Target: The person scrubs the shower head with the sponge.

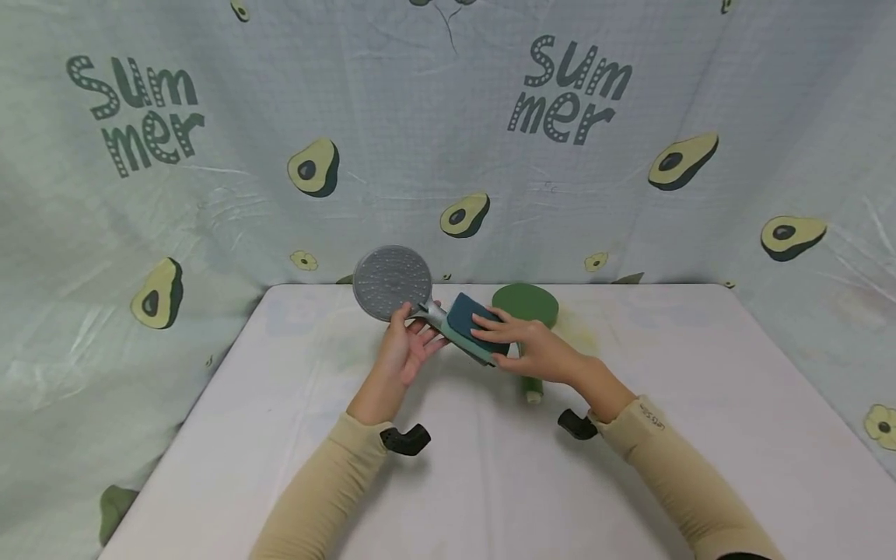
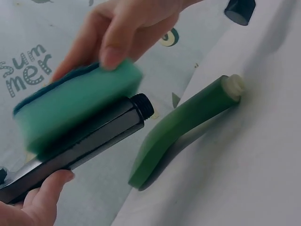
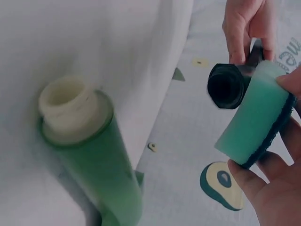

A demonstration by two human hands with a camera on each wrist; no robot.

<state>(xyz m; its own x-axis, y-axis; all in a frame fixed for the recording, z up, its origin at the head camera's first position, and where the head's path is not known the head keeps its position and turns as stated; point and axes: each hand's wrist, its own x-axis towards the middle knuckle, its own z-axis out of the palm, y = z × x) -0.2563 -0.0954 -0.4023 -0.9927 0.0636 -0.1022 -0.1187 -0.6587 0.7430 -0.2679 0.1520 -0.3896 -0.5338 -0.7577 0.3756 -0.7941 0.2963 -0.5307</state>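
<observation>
A grey shower head [image 1: 392, 282] with a round nozzle face is held up off the table by my left hand [image 1: 406, 350], whose fingers grip it at the neck. Its black handle [image 2: 101, 132] ends in a bare threaded tip. My right hand [image 1: 539, 346] holds a sponge [image 1: 465, 317] between thumb and fingers, laid along that handle. Turquoise foam [image 3: 256, 113] faces the handle, and the dark blue scouring side lies under the fingers. Beyond the right hand, a green shower head [image 1: 525, 303] lies on the table, partly hidden by that hand; its pale threaded end [image 3: 66, 103] points toward me.
The white-covered table [image 1: 490, 482] reaches back to a hanging curtain [image 1: 392, 93] printed with avocados and lettering. Black curved pieces [image 1: 406, 441] sit at both sleeve cuffs, above the table.
</observation>
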